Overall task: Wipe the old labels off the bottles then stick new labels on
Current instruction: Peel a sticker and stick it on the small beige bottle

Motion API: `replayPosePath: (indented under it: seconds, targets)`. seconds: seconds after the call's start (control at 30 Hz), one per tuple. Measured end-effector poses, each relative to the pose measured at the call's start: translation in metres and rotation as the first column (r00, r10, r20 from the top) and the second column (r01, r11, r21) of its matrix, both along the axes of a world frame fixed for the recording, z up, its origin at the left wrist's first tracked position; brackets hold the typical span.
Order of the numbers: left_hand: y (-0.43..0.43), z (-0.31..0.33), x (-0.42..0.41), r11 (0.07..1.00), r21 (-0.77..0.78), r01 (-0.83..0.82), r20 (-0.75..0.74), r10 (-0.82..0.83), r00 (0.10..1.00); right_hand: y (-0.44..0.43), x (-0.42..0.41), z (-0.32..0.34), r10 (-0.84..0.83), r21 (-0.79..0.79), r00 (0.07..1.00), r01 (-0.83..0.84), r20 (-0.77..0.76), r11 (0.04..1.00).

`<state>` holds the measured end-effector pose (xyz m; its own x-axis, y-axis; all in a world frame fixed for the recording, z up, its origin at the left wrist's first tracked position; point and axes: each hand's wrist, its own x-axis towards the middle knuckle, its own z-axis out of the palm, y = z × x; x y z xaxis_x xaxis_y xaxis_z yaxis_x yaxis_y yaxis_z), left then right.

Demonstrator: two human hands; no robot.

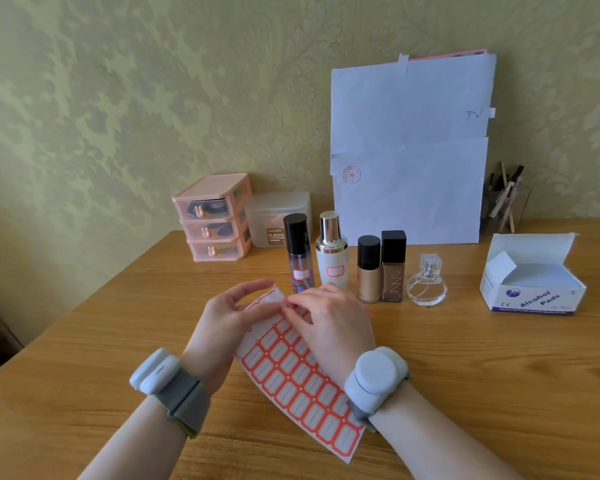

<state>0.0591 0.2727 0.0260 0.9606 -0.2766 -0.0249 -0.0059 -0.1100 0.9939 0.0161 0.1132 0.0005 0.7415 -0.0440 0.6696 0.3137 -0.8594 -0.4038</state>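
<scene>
A sheet of red-bordered white labels (302,386) lies tilted on the wooden table, its far end lifted. My left hand (222,320) pinches that far end between thumb and fingers. My right hand (329,320) lies over the sheet and pinches at a label near the lifted end. Behind the hands stands a row of bottles: a purple spray bottle (300,261) and a white pump bottle (331,258), each with a red-bordered label, then a gold foundation bottle (368,271), a dark square bottle (392,268) and a round clear perfume bottle (426,284).
An open box of alcohol pads (530,278) sits at the right. Pink mini drawers (215,220) and a frosted plastic container (278,216) stand at the back left. White papers (409,150) lean on the wall, next to a pen holder (503,202).
</scene>
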Motion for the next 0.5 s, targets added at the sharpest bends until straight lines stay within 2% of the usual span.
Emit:
replayPosePath:
  seconds: [0.23, 0.5]
  targets:
    - [0.0000, -0.0026, 0.0010, 0.999, 0.045, -0.018, 0.029, 0.017, 0.999, -0.0011, 0.0000, -0.0001, 0.019, -0.028, 1.000, -0.020, -0.022, 0.999]
    - [-0.0022, 0.0000, -0.0014, 0.999, 0.049, -0.016, 0.041, 0.014, 0.999, 0.0009, -0.0005, 0.0004, -0.065, -0.030, 0.998, 0.065, 0.014, 0.997]
